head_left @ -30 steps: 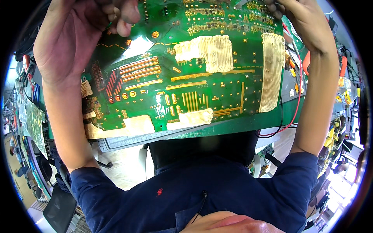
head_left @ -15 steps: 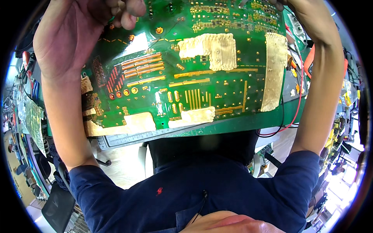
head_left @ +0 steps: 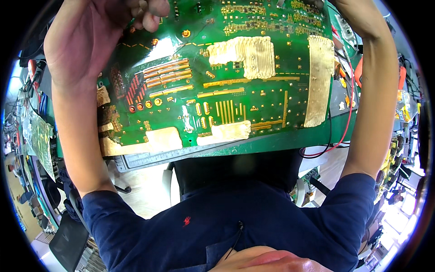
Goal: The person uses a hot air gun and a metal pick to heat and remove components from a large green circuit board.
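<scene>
A large green circuit board (head_left: 272,106) lies in front of me, with gold tracks, rows of small parts and cream-coloured ridged patches (head_left: 259,56). Over its far left part is my left hand (head_left: 84,43), palm side showing and fingers curled in. Whatever those fingers hold, if anything, is hidden. My right hand (head_left: 355,18) reaches to the board's far right corner. Its fingers are mostly cut off by the upper edge. A thin grey tip (head_left: 281,2) shows at the top of the board; what it belongs to is out of view.
A grey ruler-like strip (head_left: 145,162) sticks out under the board's near edge on the green table mat (head_left: 272,144). Red and black leads (head_left: 343,131) loop at the right, near orange-handled tools. A dark chair (head_left: 68,240) stands at the lower left.
The view has shifted slightly, so the board appears a little higher. Both hands stay in nearly the same places, and the left fingers keep their curl.
</scene>
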Available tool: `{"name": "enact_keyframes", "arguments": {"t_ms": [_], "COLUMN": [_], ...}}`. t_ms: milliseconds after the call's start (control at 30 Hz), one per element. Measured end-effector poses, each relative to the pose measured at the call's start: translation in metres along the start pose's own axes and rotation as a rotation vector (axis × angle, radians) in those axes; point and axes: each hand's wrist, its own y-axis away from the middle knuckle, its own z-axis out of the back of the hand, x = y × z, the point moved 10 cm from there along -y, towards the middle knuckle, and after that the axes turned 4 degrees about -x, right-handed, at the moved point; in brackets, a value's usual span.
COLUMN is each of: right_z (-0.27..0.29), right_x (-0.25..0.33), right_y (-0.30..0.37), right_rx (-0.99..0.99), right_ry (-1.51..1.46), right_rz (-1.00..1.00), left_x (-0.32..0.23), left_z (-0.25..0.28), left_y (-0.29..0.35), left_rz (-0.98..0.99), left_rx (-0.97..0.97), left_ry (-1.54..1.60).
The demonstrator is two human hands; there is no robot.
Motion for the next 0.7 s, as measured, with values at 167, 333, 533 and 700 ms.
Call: {"name": "enact_keyframes", "arguments": {"t_ms": [167, 333, 533, 700], "right_z": [0.001, 0.016, 0.023, 0.025], "right_x": [0.008, 0.005, -0.003, -0.011], "right_y": [0.000, 0.014, 0.055, 0.068], "right_rx": [0.063, -0.071, -0.237, -0.393], "right_ry": [-0.017, -0.065, -0.160, -0.190], "right_rz": [0.175, 0.171, 0.164, 0.203], "left_x": [0.002, 0.001, 0.001, -0.003], "left_z": [0.001, 0.001, -0.002, -0.005], "left_y": [0.001, 0.002, 0.001, 0.003], "left_rz": [0.005, -0.015, -0.030, 0.043], "left_rx": [0.039, 0.048, 0.088, -0.072], "left_ry": [0.041, 0.008, 0.056, 0.036]}}
